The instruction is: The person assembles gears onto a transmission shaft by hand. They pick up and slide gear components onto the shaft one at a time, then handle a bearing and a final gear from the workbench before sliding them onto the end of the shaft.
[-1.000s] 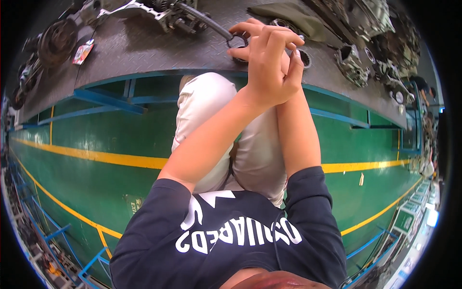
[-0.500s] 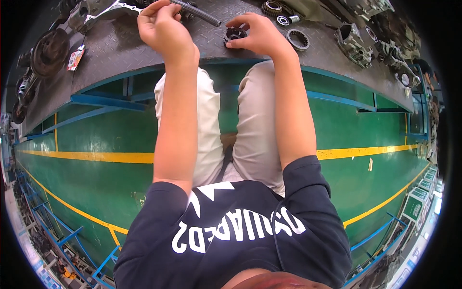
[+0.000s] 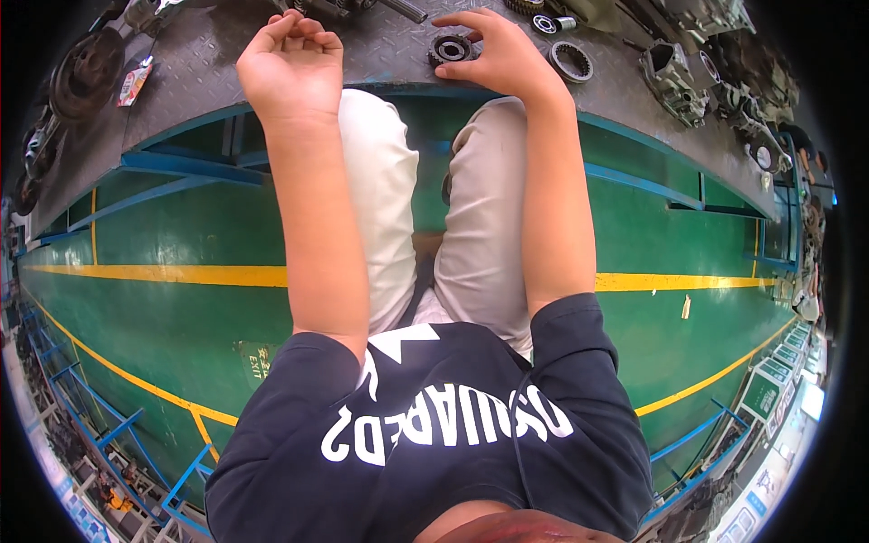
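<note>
On the near edge of the metal bench lies a dark, round gear hub [image 3: 450, 52] with a hole through its middle. My right hand [image 3: 502, 54] is loosely around it: the thumb rests at its near rim, a bent finger is at its far right side, and the index finger stretches out beyond it. My left hand [image 3: 294, 72] hovers over the bench edge, palm up, its fingers curled together; whether anything small is pinched at the tips is hidden. A grey splined shaft [image 3: 403, 9] lies beyond, between the hands. Right of my right hand sits a toothed ring [image 3: 571, 61].
A bearing on a short sleeve [image 3: 554, 24] lies past the toothed ring. Metal housings [image 3: 674, 81] crowd the bench's right. To the left are a large pulley wheel [image 3: 88, 77] and a red-white packet [image 3: 134, 83]. Blue frame bars [image 3: 195, 166] run under the bench.
My left hand has drawn back toward me and left, away from the splined shaft, turning palm up. My right index finger has spread away from the gear hub, which stays in place.
</note>
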Tool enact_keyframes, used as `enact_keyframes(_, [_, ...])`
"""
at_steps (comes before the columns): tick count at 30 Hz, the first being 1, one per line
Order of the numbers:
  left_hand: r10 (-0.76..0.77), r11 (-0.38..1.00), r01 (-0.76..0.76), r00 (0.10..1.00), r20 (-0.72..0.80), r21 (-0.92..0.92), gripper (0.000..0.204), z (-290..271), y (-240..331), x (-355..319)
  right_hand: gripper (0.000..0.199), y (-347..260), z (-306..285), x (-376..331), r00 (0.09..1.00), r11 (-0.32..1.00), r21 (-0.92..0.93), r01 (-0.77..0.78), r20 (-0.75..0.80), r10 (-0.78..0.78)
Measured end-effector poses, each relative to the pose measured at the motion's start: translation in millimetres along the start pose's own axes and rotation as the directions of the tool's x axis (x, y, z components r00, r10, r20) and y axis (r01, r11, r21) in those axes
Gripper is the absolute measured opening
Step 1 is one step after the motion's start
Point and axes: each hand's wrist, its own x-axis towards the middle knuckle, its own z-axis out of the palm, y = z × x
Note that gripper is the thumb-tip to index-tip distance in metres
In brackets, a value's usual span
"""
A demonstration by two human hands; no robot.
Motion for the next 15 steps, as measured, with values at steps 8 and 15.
enact_keyframes(8, [-0.202,0.974,0.21,0.974,0.099,-0.083,0.008,-4.1,14.1,-4.5,0.042,-7.3,9.3,8.9,0.979,0.996,0.049,0.077,-0.195,-0.066])
enact_keyframes(15, [-0.217,0.974,0.22,0.974,0.064,-0.048,0.007,1.7,-2.2,-8.7,0.043,4.9,13.4,13.2,0.967,0.999,0.04,0.007,-0.256,0.004])
